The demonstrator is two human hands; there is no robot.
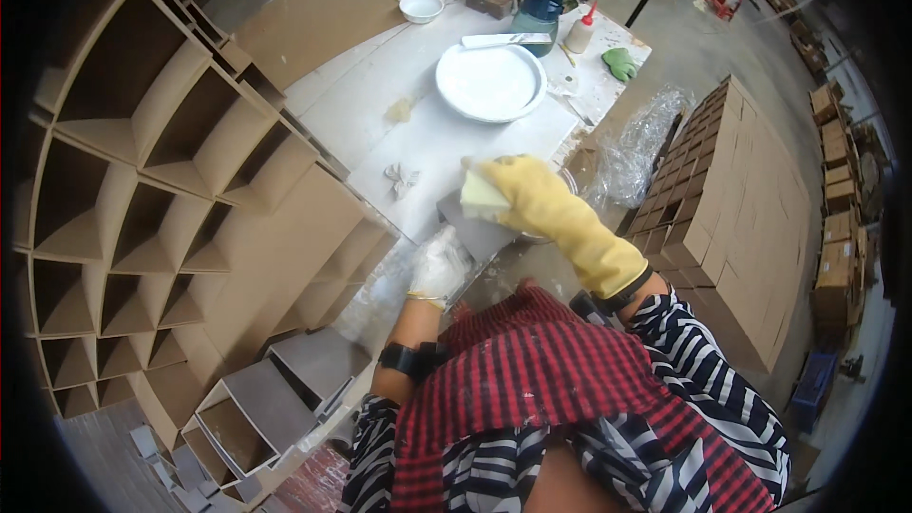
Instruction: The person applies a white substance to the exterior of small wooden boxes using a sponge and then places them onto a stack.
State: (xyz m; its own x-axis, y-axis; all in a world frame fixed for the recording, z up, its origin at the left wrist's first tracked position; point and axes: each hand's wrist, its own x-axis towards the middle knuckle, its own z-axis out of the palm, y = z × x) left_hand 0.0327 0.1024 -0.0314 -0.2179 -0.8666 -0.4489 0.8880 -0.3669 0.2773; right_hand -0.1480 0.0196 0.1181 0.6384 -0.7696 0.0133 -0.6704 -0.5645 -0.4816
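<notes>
A long yellow rubber glove covers my right hand (525, 188), whose fingers are closed around a pale yellow sponge (483, 195). The sponge rests on or just over a small grey panel (478, 233) at the near edge of the table. My left hand (440, 267), in a thin white glove, grips the panel by its left side. The panel's far part is hidden beneath the sponge and my right hand. Partly covered by my right forearm, a round pale rim (568, 177) shows beside the table edge.
On the white table (361, 114) stand a large white basin (490, 83), a small bowl (421, 7), a blue-green jug (538, 19), a red-tipped squeeze bottle (579, 30) and a green cloth (619, 64). Brown compartment racks (180, 123) rise at left; stacked brown boards (746, 218) stand right.
</notes>
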